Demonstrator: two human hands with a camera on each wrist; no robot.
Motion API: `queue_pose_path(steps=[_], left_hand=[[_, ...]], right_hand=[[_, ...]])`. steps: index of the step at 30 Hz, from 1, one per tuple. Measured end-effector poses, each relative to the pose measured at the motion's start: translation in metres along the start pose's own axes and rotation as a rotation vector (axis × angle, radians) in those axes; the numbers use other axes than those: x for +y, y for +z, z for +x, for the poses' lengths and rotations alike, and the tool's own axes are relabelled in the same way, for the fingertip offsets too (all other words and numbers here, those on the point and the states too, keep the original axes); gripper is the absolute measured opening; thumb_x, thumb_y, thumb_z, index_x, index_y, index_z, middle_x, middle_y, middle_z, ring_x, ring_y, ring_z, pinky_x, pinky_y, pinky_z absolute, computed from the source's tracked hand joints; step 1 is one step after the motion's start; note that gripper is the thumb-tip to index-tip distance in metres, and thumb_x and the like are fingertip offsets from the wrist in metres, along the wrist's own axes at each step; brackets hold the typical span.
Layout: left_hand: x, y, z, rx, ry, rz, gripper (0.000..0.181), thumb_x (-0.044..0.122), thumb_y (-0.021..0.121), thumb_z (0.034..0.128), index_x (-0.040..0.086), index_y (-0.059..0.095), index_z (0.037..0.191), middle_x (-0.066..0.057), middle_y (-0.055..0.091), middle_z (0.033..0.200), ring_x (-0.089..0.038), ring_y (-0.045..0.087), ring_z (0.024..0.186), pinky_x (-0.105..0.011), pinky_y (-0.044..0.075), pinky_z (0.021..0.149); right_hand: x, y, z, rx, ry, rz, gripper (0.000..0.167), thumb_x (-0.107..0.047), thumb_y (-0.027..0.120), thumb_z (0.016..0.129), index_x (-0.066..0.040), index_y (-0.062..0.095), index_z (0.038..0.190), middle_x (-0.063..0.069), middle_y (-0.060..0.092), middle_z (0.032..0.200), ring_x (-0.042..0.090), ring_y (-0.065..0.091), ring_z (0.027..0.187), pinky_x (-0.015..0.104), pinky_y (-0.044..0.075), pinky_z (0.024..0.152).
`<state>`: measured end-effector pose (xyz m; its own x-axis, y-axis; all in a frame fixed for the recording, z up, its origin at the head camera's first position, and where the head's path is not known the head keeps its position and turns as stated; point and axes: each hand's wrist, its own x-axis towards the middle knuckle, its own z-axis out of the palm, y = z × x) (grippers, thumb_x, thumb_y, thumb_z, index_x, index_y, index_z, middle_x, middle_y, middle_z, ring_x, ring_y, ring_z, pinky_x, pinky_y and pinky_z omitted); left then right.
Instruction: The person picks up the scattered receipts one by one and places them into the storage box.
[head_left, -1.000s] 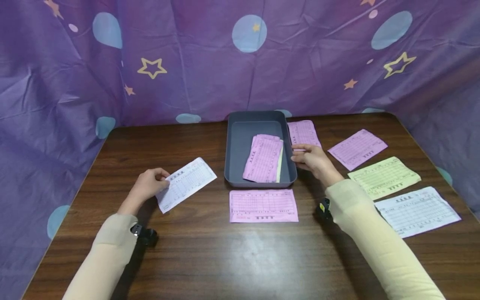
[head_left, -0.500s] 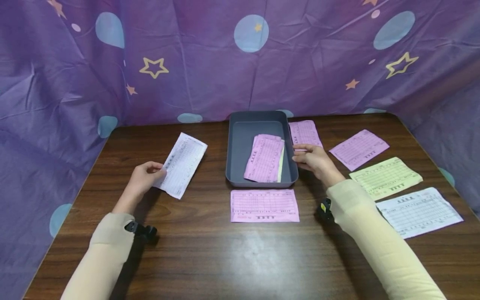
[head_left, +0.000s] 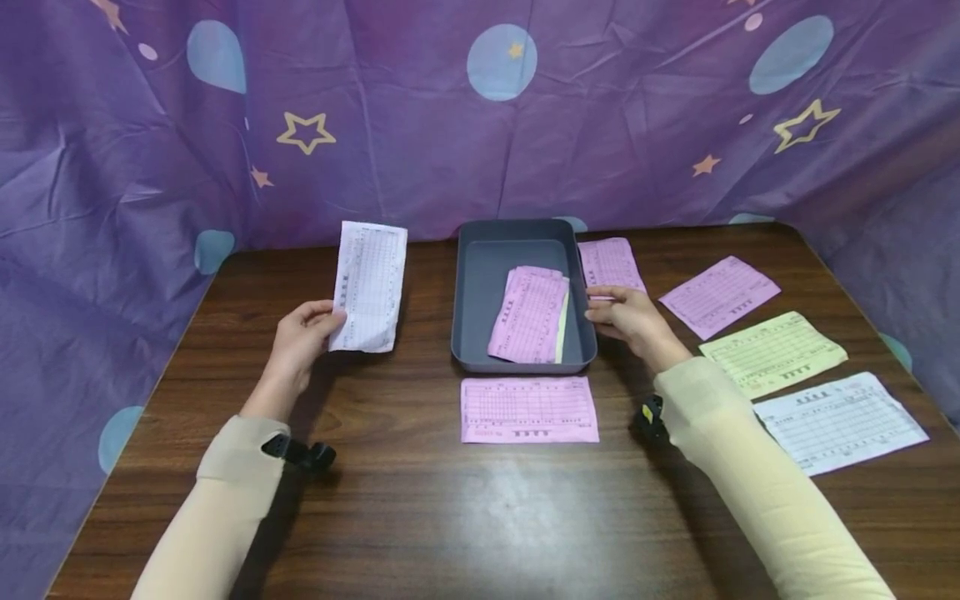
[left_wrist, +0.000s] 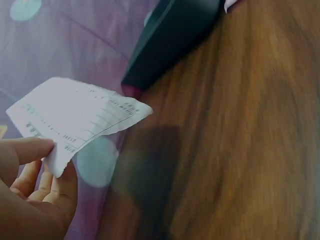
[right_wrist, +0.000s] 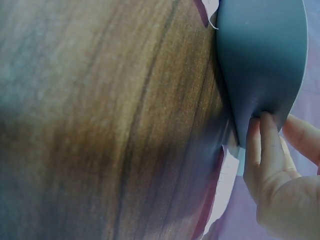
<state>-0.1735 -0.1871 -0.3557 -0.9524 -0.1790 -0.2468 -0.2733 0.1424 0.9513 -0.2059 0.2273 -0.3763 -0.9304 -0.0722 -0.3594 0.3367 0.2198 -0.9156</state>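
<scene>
My left hand (head_left: 302, 337) pinches a white printed slip (head_left: 369, 287) near its lower left corner, thumb on top, with the slip raised above the table left of the tray. In the left wrist view the slip (left_wrist: 80, 112) sags slightly from the fingers. A dark grey tray (head_left: 471, 292) stands at the middle back, with a few pink slips (head_left: 527, 317) and the edge of a yellow-green one (head_left: 562, 321) inside. With nearly straight fingers my right hand (head_left: 636, 323) touches the tray's right wall; the right wrist view shows its fingertips against the outer side (right_wrist: 265, 65).
One pink slip (head_left: 529, 410) lies in front of the tray and another (head_left: 611, 265) against its right side. Farther right lie a pink slip (head_left: 720, 296), a yellow-green slip (head_left: 776, 354) and a white slip (head_left: 842, 423). A purple curtain (head_left: 420, 125) hangs behind the table.
The left hand has lifted the white slip and turned it from slanted to nearly upright, moving it toward the back of the table. The right hand has stayed at the tray.
</scene>
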Motion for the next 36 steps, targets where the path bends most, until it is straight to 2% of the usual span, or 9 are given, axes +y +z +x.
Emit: queue_pose_path(steps=[5, 9, 18, 23, 29, 36], left_hand=[[0.011, 0.02, 0.0, -0.011, 0.028, -0.159, 0.012, 0.006, 0.056, 0.093, 0.009, 0.052, 0.103, 0.02, 0.06, 0.068, 0.005, 0.054, 0.065, -0.009, 0.048, 0.06], [0.017, 0.038, 0.002, -0.038, 0.044, -0.193, 0.014, 0.005, 0.055, 0.093, 0.006, 0.052, 0.107, 0.017, 0.06, 0.07, 0.003, 0.056, 0.065, -0.01, 0.049, 0.06], [0.024, 0.083, 0.003, -0.103, 0.046, -0.154, 0.032, 0.004, 0.056, 0.0919, -0.006, 0.051, 0.122, 0.01, 0.06, 0.079, 0.001, 0.056, 0.066, -0.012, 0.049, 0.06], [0.023, 0.109, 0.002, -0.128, 0.058, -0.126, 0.031, 0.003, 0.058, 0.0907, -0.006, 0.054, 0.121, 0.0, 0.063, 0.09, -0.001, 0.056, 0.068, -0.013, 0.049, 0.06], [0.02, 0.139, 0.001, -0.16, 0.08, -0.047, 0.029, 0.005, 0.06, 0.0899, -0.003, 0.058, 0.118, -0.013, 0.064, 0.106, -0.006, 0.056, 0.077, -0.013, 0.048, 0.065], [0.016, 0.163, -0.001, -0.164, 0.106, 0.006, 0.028, 0.004, 0.06, 0.089, -0.004, 0.06, 0.116, -0.021, 0.065, 0.112, -0.014, 0.058, 0.088, -0.016, 0.047, 0.073]], right_hand=[[0.0, 0.0, 0.0, 0.007, 0.002, 0.003, 0.058, 0.0, 0.054, 0.091, 0.004, 0.032, 0.145, -0.003, 0.058, 0.103, -0.009, 0.057, 0.077, 0.01, 0.052, 0.074], [0.001, 0.0, 0.001, 0.008, 0.001, 0.015, 0.058, 0.001, 0.054, 0.091, 0.005, 0.033, 0.145, -0.008, 0.058, 0.095, -0.009, 0.057, 0.076, 0.01, 0.052, 0.072], [0.001, 0.0, 0.0, 0.003, -0.007, 0.01, 0.059, 0.0, 0.055, 0.091, 0.004, 0.032, 0.145, -0.002, 0.059, 0.104, -0.009, 0.057, 0.077, 0.01, 0.052, 0.074], [0.001, 0.0, 0.001, 0.002, -0.011, 0.011, 0.059, 0.001, 0.054, 0.091, 0.005, 0.031, 0.145, -0.002, 0.058, 0.103, -0.009, 0.057, 0.077, 0.01, 0.052, 0.074], [0.001, 0.0, 0.001, 0.007, -0.006, 0.004, 0.058, 0.0, 0.054, 0.092, 0.004, 0.032, 0.145, -0.002, 0.058, 0.103, -0.009, 0.057, 0.077, 0.01, 0.051, 0.074], [0.001, 0.0, 0.001, 0.0, -0.011, 0.015, 0.058, 0.001, 0.054, 0.091, 0.005, 0.031, 0.145, -0.002, 0.058, 0.103, -0.009, 0.057, 0.077, 0.01, 0.052, 0.074]])
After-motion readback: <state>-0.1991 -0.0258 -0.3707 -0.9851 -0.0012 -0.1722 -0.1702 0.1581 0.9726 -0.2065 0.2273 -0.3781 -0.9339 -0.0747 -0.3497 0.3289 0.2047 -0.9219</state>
